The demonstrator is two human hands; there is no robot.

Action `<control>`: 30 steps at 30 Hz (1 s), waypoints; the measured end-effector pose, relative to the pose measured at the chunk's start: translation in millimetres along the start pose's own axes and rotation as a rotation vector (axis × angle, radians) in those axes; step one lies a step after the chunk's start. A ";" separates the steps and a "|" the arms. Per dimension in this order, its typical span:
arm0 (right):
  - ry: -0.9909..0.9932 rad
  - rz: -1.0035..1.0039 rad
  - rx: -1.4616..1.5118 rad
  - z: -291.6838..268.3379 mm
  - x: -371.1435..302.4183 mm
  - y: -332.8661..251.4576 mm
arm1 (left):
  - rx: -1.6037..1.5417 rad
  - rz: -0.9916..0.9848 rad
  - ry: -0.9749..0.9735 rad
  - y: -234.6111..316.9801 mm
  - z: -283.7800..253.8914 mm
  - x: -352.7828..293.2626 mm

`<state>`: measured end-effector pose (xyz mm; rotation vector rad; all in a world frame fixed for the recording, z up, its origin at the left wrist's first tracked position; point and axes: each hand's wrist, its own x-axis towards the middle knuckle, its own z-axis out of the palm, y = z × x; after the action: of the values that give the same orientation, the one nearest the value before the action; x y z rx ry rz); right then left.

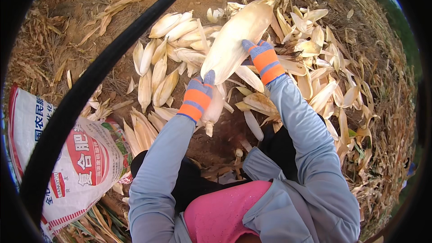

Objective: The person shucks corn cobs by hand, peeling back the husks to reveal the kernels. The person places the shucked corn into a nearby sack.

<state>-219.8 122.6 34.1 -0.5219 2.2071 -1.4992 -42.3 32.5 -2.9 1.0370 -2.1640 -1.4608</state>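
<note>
Between my hands is an ear of corn in its pale dry husk (238, 36), a broad husk leaf spread up and away from me. My left hand (197, 96), in a grey and orange glove, is closed around the lower end, thumb on the husk. The stem end (210, 119) points down toward me. My right hand (265, 60), gloved alike, pinches the right edge of the husk. Its lower fingers are partly hidden behind the leaf. Several unhusked ears of corn (166, 81) lie heaped on the ground just beyond my left hand.
A white woven sack (112, 139) with red and blue print stands at the left. Loose husks (315, 58) form a large pile at the right. Dry stalks and leaves (108, 13) litter the brown soil. A black strap (99, 67) crosses the view on the left.
</note>
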 end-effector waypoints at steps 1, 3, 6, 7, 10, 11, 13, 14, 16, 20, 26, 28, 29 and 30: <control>0.010 -0.059 0.100 -0.4 3.4 3.4 | -0.020 -0.005 0.017 -5.3 -0.6 0.4; 0.059 -0.182 0.293 -14.3 20.2 15.4 | -0.071 0.002 0.029 -11.6 5.4 5.1; 0.026 -0.095 0.552 -24.6 24.8 4.9 | -0.045 -0.051 0.037 -27.8 5.9 15.1; 0.003 -0.050 0.648 -24.5 22.5 -0.8 | -0.032 -0.079 0.031 -33.1 5.2 15.8; -0.227 0.137 0.708 -16.0 22.2 6.3 | -0.053 -0.090 0.021 -23.3 4.4 14.2; -0.333 0.198 0.728 -8.6 17.4 6.1 | -0.096 -0.059 0.043 -21.7 3.4 11.4; -0.410 0.111 0.542 6.2 1.8 4.6 | -0.124 -0.050 0.038 -20.1 5.9 11.3; -0.432 0.030 0.418 19.2 -12.1 3.4 | -0.102 -0.081 0.028 -21.1 3.4 11.0; -0.374 -0.099 0.243 31.9 -18.1 12.8 | -0.098 -0.081 0.018 -20.3 8.2 13.0; -0.242 -0.104 0.110 39.1 -22.9 22.3 | -0.176 -0.007 0.069 -5.8 14.7 8.3; -0.175 -0.169 -0.151 36.7 -35.4 7.9 | -0.254 -0.034 0.150 -6.6 10.7 10.4; -0.095 -0.203 -0.218 34.7 -42.4 0.3 | -0.257 -0.028 0.178 -7.7 9.5 9.6; -0.045 -0.225 -0.224 34.1 -43.0 -0.4 | -0.255 -0.037 0.188 -3.9 9.0 8.6; 0.004 -0.247 -0.230 33.8 -43.2 -0.4 | -0.253 -0.045 0.198 -0.2 8.4 7.5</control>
<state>-165.3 118.8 28.9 -0.8937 2.4042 -1.3665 -52.6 32.6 -7.5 1.0928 -1.7784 -1.5332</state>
